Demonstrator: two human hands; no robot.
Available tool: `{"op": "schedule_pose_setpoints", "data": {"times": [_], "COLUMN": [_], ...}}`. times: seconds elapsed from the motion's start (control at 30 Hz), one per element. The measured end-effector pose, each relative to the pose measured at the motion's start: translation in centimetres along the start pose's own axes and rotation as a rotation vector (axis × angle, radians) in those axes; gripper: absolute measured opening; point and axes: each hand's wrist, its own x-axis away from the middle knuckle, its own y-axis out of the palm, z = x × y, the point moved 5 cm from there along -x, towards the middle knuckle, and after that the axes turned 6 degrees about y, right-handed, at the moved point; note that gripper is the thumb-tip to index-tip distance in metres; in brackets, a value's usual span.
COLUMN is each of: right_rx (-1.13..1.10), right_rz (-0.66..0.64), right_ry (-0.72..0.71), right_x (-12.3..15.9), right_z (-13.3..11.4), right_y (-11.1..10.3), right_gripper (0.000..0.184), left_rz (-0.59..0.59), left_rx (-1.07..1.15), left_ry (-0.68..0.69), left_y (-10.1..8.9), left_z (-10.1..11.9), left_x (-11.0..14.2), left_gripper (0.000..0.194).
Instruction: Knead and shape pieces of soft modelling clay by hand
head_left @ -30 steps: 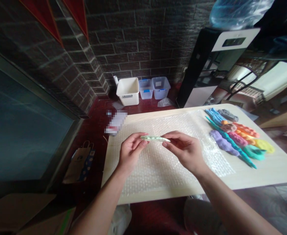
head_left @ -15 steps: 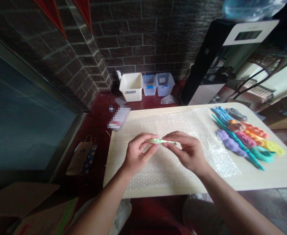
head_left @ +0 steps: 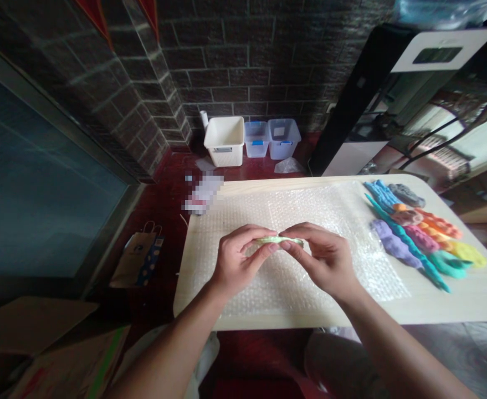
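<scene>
A thin, pale green piece of modelling clay (head_left: 272, 240) is held level above the table, its two ends covered by my fingers. My left hand (head_left: 241, 257) pinches its left part between thumb and fingers. On the other side, my right hand (head_left: 324, 255) pinches the right part the same way, and the two thumbs nearly meet at the middle. Beneath both hands lies a sheet of bubble wrap (head_left: 243, 293). Clay lumps in several colours rest to the right, among them a purple lump (head_left: 393, 244), a long teal roll (head_left: 409, 246) and a yellow lump (head_left: 470, 253).
The light wooden table (head_left: 467, 302) has a blurred-out item (head_left: 204, 193) at its far left corner. Behind it on the floor stand a cream bin (head_left: 225, 149) and two clear boxes (head_left: 283, 141), with a water dispenser (head_left: 359, 100) to their right. A paper bag (head_left: 133, 257) sits left.
My fingertips have come closer together over the green clay, so less of it shows between them. The whole view has shifted slightly.
</scene>
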Motion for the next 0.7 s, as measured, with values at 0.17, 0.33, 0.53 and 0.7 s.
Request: {"op": "schedule_pose_setpoints", "data": {"times": [0.17, 0.33, 0.53, 0.7], "right_rx": [-0.028, -0.029, -0.051, -0.057], "right_rz": [-0.027, 0.03, -0.038, -0.014], "right_ry": [-0.036, -0.006, -0.005, -0.01], "right_x": [0.04, -0.02, 0.08, 0.02], "right_z": [-0.24, 0.01, 0.27, 0.17], "right_y": [-0.06, -0.36, 0.05, -0.12], "right_gripper": [0.018, 0.017, 0.029, 0.027], "left_rz": [0.003, 0.036, 0.039, 0.035], "left_rx": [0.025, 0.124, 0.042, 0.058], "left_ry": [0.0, -0.059, -0.026, -0.033], "left_y": [0.07, 0.2, -0.18, -0.33], "left_z": [-0.24, -0.53, -0.08, -0.25], "left_x": [0.14, 0.25, 0.21, 0.24], "left_gripper": [0.015, 0.031, 0.017, 0.038]}}
